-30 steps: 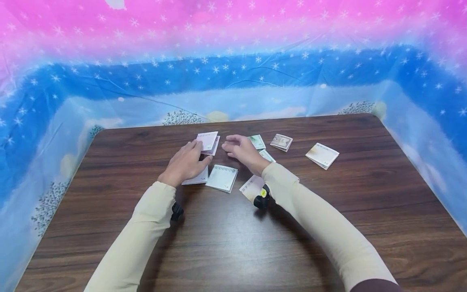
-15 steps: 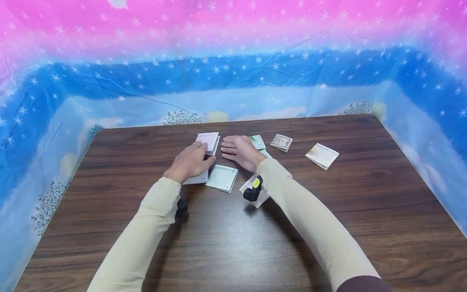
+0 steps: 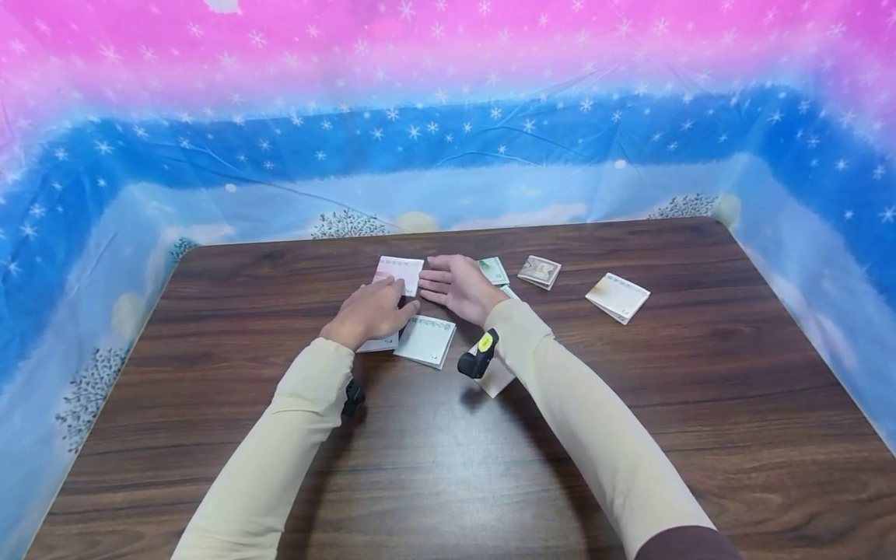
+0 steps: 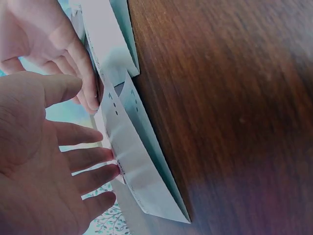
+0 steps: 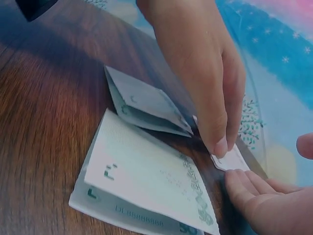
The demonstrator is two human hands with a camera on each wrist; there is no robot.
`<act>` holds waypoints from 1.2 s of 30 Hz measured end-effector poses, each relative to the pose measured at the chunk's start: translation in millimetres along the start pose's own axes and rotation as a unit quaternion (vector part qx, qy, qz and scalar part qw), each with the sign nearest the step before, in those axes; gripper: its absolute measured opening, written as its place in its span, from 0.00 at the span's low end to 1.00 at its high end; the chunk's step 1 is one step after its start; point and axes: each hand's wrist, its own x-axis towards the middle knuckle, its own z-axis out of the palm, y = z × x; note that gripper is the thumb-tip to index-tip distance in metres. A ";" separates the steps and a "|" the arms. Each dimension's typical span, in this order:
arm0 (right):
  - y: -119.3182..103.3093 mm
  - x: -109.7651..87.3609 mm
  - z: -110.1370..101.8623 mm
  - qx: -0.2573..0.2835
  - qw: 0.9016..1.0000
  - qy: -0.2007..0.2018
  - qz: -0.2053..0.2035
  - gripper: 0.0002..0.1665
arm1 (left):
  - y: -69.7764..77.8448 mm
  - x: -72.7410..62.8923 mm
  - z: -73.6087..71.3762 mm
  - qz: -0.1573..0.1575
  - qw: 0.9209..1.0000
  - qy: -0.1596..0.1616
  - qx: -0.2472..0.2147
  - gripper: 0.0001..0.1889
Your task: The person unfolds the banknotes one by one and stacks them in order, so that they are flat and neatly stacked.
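Observation:
A folded pinkish banknote (image 3: pixel 404 272) lies toward the table's far side, left of centre. The fingertips of my left hand (image 3: pixel 369 309) rest on its near part, fingers extended. At the note's right edge my right hand (image 3: pixel 460 289) stands on its side with straight fingers; in the right wrist view its fingertips meet the edge of the pink note (image 5: pixel 234 160). Just nearer lies a folded pale green banknote (image 3: pixel 425 342), its flap lifted. Another folded pale note (image 3: pixel 381 343), partly hidden under my left hand, lies beside it.
A green note (image 3: pixel 494 271), a brownish folded note (image 3: pixel 540 271) and a yellowish-white folded note (image 3: pixel 618 297) lie to the right. One more note (image 3: pixel 495 379) is partly covered by the right wrist's camera (image 3: pixel 479 358). A patterned cloth (image 3: pixel 448 140) encloses the brown table (image 3: pixel 420 467).
My left hand has slid slightly right, and the pink note has shifted slightly right with it. My right hand's fingers have straightened and come up to the note's right edge.

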 end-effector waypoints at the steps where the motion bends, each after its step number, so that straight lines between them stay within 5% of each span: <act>1: 0.3 0.4 0.1 0.002 1.000 0.001 0.000 0.28 | 0.0 0.0 -0.1 0.001 1.000 0.000 0.001 0.34; 15: -3.6 -1.2 5.3 0.015 1.000 0.012 -0.007 0.30 | 2.0 0.8 -1.0 0.013 1.000 0.014 -0.011 0.27; 36: -4.2 -2.6 1.8 0.041 0.999 0.019 -0.002 0.27 | 18.3 0.5 2.7 0.030 0.998 0.037 -0.045 0.32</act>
